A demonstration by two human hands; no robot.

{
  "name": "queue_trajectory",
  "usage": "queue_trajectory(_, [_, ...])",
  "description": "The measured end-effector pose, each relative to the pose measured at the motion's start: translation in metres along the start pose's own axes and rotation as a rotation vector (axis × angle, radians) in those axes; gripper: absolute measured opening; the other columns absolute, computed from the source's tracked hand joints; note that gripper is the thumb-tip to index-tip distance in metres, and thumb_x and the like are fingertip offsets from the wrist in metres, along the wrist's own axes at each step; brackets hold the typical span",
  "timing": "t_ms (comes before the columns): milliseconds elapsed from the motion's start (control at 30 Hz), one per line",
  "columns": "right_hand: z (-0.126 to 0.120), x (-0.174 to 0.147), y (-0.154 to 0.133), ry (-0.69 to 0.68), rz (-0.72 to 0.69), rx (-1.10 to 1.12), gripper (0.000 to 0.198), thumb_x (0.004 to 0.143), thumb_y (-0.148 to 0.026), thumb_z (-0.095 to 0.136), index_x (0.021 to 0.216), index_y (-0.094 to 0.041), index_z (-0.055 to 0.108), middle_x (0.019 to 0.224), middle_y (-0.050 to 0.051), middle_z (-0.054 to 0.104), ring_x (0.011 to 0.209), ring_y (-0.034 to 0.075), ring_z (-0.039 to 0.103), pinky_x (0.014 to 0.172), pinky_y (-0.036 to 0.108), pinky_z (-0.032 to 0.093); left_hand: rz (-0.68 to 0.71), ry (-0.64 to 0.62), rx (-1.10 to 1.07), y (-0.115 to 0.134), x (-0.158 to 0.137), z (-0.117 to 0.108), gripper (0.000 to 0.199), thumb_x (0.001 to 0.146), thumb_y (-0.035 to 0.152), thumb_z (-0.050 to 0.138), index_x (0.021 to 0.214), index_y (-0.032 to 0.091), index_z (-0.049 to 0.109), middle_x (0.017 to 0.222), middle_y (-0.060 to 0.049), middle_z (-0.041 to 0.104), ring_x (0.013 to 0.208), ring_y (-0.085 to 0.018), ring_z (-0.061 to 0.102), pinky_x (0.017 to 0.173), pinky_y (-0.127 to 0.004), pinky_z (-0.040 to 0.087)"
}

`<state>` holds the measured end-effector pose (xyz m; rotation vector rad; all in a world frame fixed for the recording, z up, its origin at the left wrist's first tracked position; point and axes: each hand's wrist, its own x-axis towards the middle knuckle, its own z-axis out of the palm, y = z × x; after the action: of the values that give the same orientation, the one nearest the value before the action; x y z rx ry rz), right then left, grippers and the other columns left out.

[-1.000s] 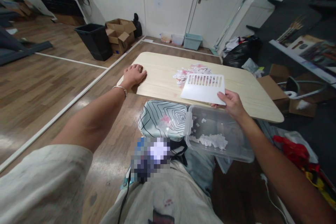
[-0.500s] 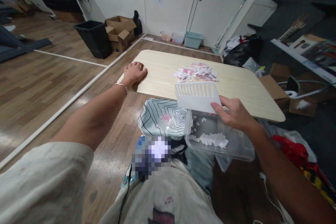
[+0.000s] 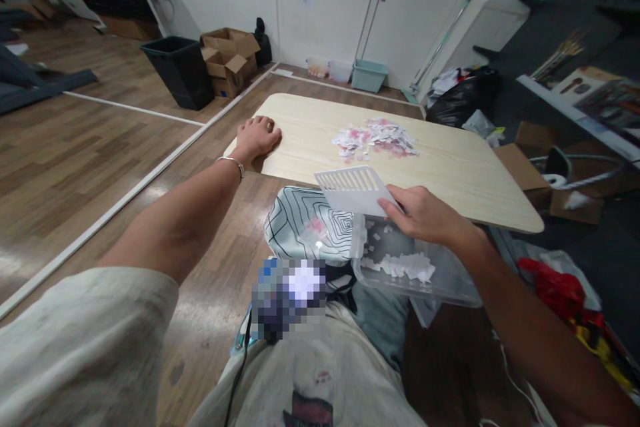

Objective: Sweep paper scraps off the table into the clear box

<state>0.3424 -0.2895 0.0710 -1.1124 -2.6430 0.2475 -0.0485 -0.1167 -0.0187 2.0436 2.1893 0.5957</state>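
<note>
My right hand [image 3: 423, 210] grips a white slotted plastic scoop [image 3: 353, 197]. The scoop is tilted, its slotted end up and to the left, above the patterned fabric container and the near table edge. Below the hand, a clear plastic bin [image 3: 445, 280] holds white paper scraps [image 3: 407, 267]. Left of it sits the patterned container [image 3: 287, 220], with a few pink and white bits inside. On the pale wooden table [image 3: 455, 167] lies a pile of white and pink paper scraps [image 3: 377, 138]. My left hand [image 3: 257, 137] rests on the table's left end, fingers apart, holding nothing.
A blurred-out device [image 3: 287, 297] sits at my lap, with a black cord hanging from it. Beyond the table stand a black trash can [image 3: 180, 73], cardboard boxes [image 3: 227, 63] and a teal bin [image 3: 369, 75]. At the right is an open carton [image 3: 530, 153].
My right hand has drawn the scoop left and slightly down, away from the paper pile, and tilted it. My left hand stays in place on the table.
</note>
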Motion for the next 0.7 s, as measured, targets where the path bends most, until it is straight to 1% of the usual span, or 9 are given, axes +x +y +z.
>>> queue_trajectory(67, [0.002, 0.007, 0.000, -0.030, 0.011, 0.098, 0.024, 0.104, -0.034, 0.049, 0.083, -0.024, 0.051, 0.067, 0.002, 0.061, 0.062, 0.017, 0.058, 0.062, 0.031, 0.036, -0.002, 0.001, 0.006, 0.000, 0.000, 0.000, 0.066, 0.098, 0.054, 0.040, 0.147, 0.020, 0.068, 0.164, -0.018, 0.058, 0.154, -0.044, 0.047, 0.129, -0.063, 0.034])
queue_trajectory(200, [0.005, 0.015, 0.006, -0.083, 0.087, 0.341, 0.029, 0.105, -0.041, 0.051, 0.083, -0.023, 0.055, 0.070, 0.002, 0.064, 0.065, 0.018, 0.069, 0.058, 0.027, 0.041, -0.004, 0.010, 0.009, -0.001, 0.000, 0.001, 0.066, 0.098, 0.056, 0.040, 0.146, 0.022, 0.068, 0.164, -0.017, 0.059, 0.153, -0.042, 0.049, 0.128, -0.060, 0.036])
queue_trajectory(300, [0.000, 0.016, 0.011, -0.033, 0.113, 0.406, 0.034, 0.105, -0.048, 0.053, 0.082, -0.023, 0.055, 0.070, 0.001, 0.063, 0.059, 0.017, 0.066, 0.054, 0.027, 0.040, -0.006, 0.020, 0.002, 0.000, -0.001, 0.000, 0.064, 0.098, 0.056, 0.041, 0.145, 0.023, 0.068, 0.164, -0.016, 0.059, 0.154, -0.042, 0.049, 0.128, -0.061, 0.036])
queue_trajectory(367, [-0.006, 0.017, 0.012, 0.018, 0.070, 0.351, 0.035, 0.105, -0.048, 0.052, 0.080, -0.024, 0.054, 0.068, 0.001, 0.062, 0.057, 0.015, 0.060, 0.055, 0.027, 0.037, -0.001, 0.016, -0.003, 0.001, -0.001, 0.000, 0.063, 0.098, 0.054, 0.041, 0.145, 0.023, 0.068, 0.164, -0.016, 0.059, 0.154, -0.042, 0.048, 0.129, -0.061, 0.035])
queue_trajectory(433, [-0.012, 0.018, 0.010, 0.020, 0.006, 0.253, 0.034, 0.105, -0.044, 0.051, 0.078, -0.024, 0.052, 0.066, 0.001, 0.060, 0.057, 0.015, 0.054, 0.059, 0.029, 0.035, 0.004, 0.010, -0.010, 0.001, -0.001, -0.001, 0.065, 0.098, 0.054, 0.040, 0.146, 0.021, 0.068, 0.164, -0.018, 0.058, 0.155, -0.042, 0.047, 0.129, -0.062, 0.034])
queue_trajectory(500, [-0.015, 0.022, 0.004, -0.049, -0.047, 0.137, 0.031, 0.105, -0.038, 0.049, 0.078, -0.024, 0.050, 0.062, 0.000, 0.055, 0.057, 0.015, 0.049, 0.061, 0.030, 0.032, 0.000, 0.009, -0.008, 0.001, 0.000, -0.001, 0.066, 0.097, 0.054, 0.040, 0.146, 0.020, 0.068, 0.165, -0.019, 0.057, 0.155, -0.043, 0.048, 0.129, -0.061, 0.034])
queue_trajectory(567, [-0.014, 0.028, -0.004, -0.156, -0.080, 0.017, 0.026, 0.105, -0.034, 0.049, 0.080, -0.024, 0.052, 0.061, 0.000, 0.051, 0.057, 0.015, 0.045, 0.061, 0.032, 0.028, -0.005, 0.012, -0.003, 0.000, 0.000, -0.001, 0.066, 0.097, 0.055, 0.040, 0.146, 0.020, 0.068, 0.165, -0.019, 0.057, 0.154, -0.042, 0.048, 0.129, -0.061, 0.035])
queue_trajectory(633, [-0.012, 0.035, -0.012, -0.243, -0.095, -0.081, 0.023, 0.105, -0.030, 0.048, 0.085, -0.022, 0.056, 0.062, 0.001, 0.053, 0.058, 0.016, 0.045, 0.061, 0.032, 0.026, -0.003, 0.015, -0.006, 0.000, 0.000, 0.000, 0.066, 0.097, 0.055, 0.040, 0.146, 0.020, 0.068, 0.165, -0.019, 0.057, 0.154, -0.043, 0.049, 0.129, -0.062, 0.035])
queue_trajectory(700, [-0.008, 0.041, -0.019, -0.290, -0.097, -0.145, 0.021, 0.106, -0.028, 0.048, 0.092, -0.020, 0.061, 0.066, 0.003, 0.058, 0.060, 0.017, 0.047, 0.062, 0.032, 0.026, -0.003, 0.011, -0.015, 0.000, 0.001, 0.000, 0.065, 0.097, 0.055, 0.041, 0.146, 0.020, 0.068, 0.165, -0.019, 0.057, 0.153, -0.043, 0.049, 0.129, -0.062, 0.035])
